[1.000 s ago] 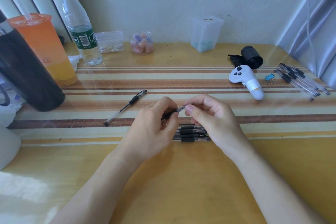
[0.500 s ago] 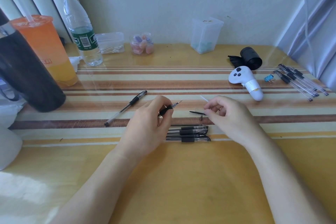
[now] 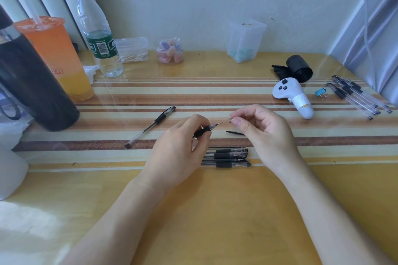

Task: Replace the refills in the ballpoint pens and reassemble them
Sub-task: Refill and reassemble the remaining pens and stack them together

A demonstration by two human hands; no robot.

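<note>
My left grip (image 3: pixel 183 146) clamps the pen (image 3: pixel 206 129), nib toward my right grip (image 3: pixel 258 127), which pinches a small tip piece (image 3: pixel 230 120) ready to screw on, just beyond the pen pile (image 3: pixel 228 156).

Left hand (image 3: pixel 178 148) curled in a pinch, right hand (image 3: pixel 265 133) pinching, both hands raised, apart

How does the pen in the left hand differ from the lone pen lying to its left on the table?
The pen in the left hand is held off the table with its tip section off and the refill point bare; the lone pen lies flat, untouched, and looks fully assembled. The held pen is mostly hidden by the left hand; the lone pen shows full length. Both have black grips.
</note>
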